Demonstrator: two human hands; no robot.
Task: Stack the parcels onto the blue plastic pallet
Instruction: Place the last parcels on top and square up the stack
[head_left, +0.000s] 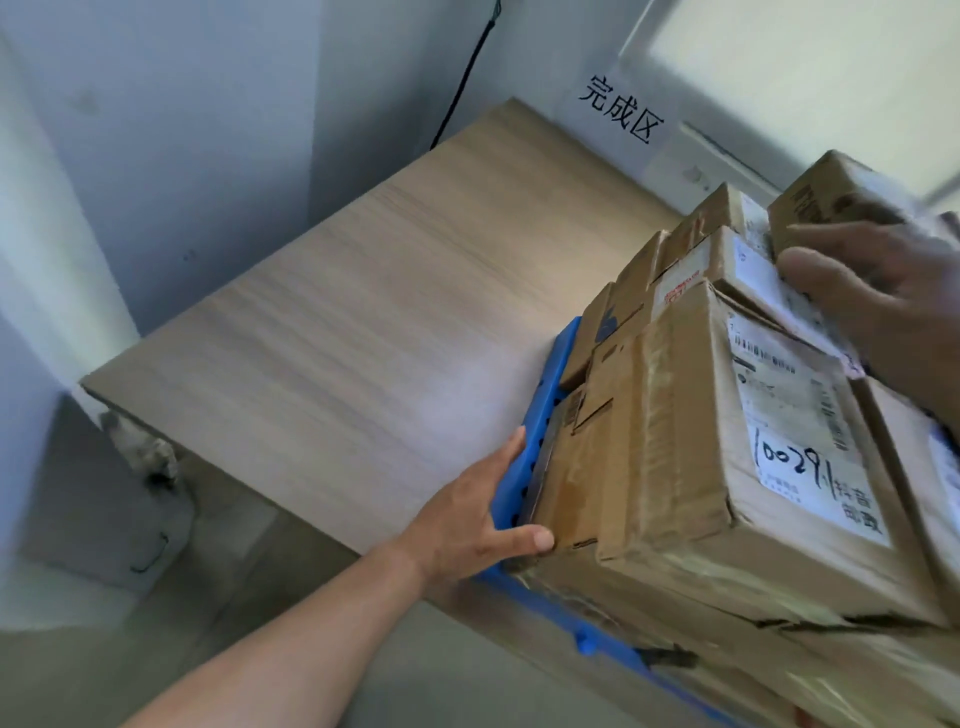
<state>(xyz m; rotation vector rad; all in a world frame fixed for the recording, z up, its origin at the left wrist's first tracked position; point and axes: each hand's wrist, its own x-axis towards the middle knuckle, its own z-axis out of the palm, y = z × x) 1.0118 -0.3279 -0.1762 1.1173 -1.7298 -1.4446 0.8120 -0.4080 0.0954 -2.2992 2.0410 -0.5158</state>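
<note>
At 6 o'clock the left hand (483, 525) lies straight-fingered along the edge of the blue plastic pallet (566, 348), thumb against the stack of taped, labelled brown cardboard parcels (701, 441). The pallet sits at 4 o'clock on the pale wooden bench (389, 322). At 2 o'clock the blurred right hand (893, 306) meets a small brown carton (826, 200); its grip cannot be told. Stacking looks nearly finished. The next move probably calls for seating that carton squarely while the stack is steadied.

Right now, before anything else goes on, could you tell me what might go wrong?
1. The pallet seems to hang past the table edge at its near corner; only the left hand steadies it, so the load could tip.
2. The small box on top sits high beside the blurred right hand and might slide off the uneven stack.
</note>
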